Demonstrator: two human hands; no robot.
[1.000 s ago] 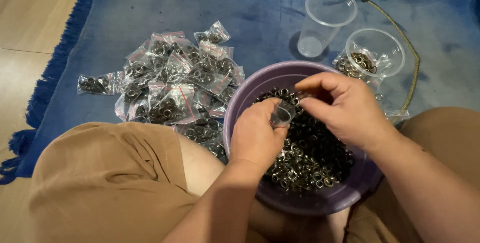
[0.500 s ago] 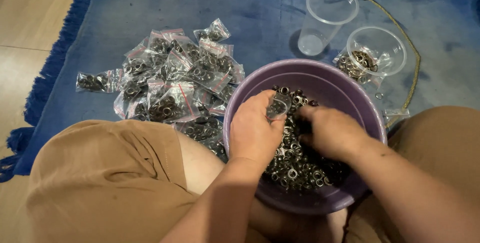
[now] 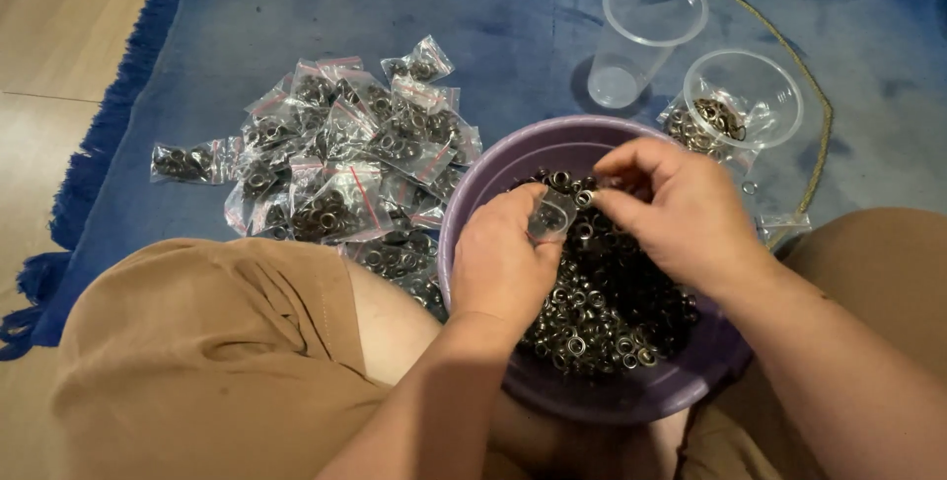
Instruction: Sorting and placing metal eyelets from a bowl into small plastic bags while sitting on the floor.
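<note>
Hands meet over a round purple plastic bowl (image 3: 473,204) of small dark metal rings (image 3: 602,302), held between the knees at the near edge of a blue carpet (image 3: 513,16). The left hand (image 3: 503,263) pinches a small clear plastic bag (image 3: 552,216) between thumb and fingers; the right hand (image 3: 671,209) has its fingers closed at the bag's mouth, touching it. Filled clear bags with red seal strips (image 3: 335,159) lie heaped left of the bowl. Two clear plastic cups (image 3: 651,21) stand beyond it.
</note>
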